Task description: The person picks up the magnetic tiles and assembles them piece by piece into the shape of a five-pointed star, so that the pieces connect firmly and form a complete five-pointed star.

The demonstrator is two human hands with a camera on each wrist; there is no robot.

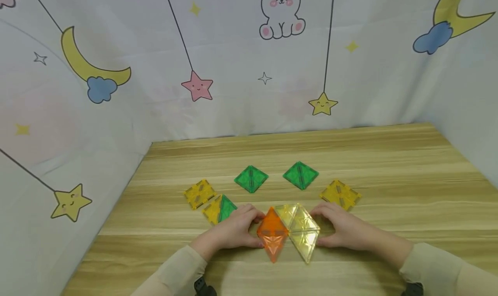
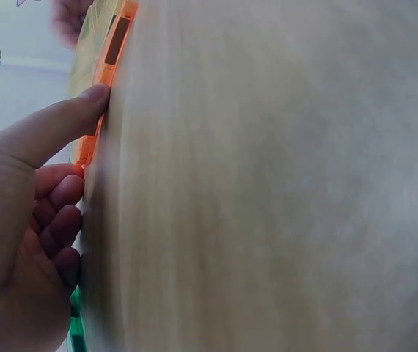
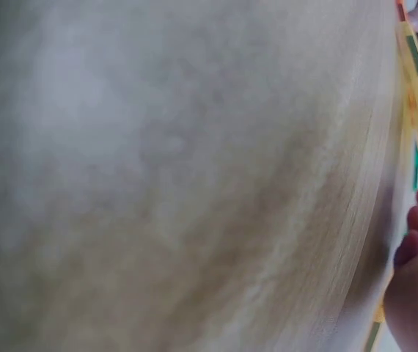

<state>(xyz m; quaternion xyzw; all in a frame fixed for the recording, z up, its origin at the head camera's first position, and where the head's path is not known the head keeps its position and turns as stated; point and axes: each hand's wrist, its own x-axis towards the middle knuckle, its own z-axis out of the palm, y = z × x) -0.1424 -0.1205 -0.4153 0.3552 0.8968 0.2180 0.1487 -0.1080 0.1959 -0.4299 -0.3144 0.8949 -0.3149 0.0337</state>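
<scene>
Pale fabric printed with moons, stars and a white cartoon animal [image 1: 233, 41] hangs behind a wood-grain tabletop [image 1: 373, 153]. Near its front edge, between the person's two hands, lie an orange translucent plastic diamond of two triangles [image 1: 272, 236] and a yellow translucent plastic fan of three triangles [image 1: 305, 227]. The left hand [image 1: 237, 230] pinches the orange diamond at its outer side, thumb on the near edge; the right hand [image 1: 344, 227] grips the yellow fan's outer side between thumb and fingers.

Slipping seems the main risk: if the two hands push inward unevenly, the diamond could ride over the fan's edge or fold along its crosswise seam. Pulling one side away could likewise part the joined triangles. Also, the left hand's knuckles sit close to a yellow-and-green translucent four-sided shape [image 1: 219, 209], and the right hand's sit just beside a yellow translucent diamond [image 1: 340, 195]; a careless backward sweep might nudge either. Whether the held pieces lie fully flat, I cannot tell.

As for direction, the orange diamond's long axis runs from the person toward the fabric, one sharp tip pointing each way. Its inner corner meets the fan's centre, and the fan's lowest triangle points back toward the person, leaving a wedge-shaped gap between the two near tips.
</scene>
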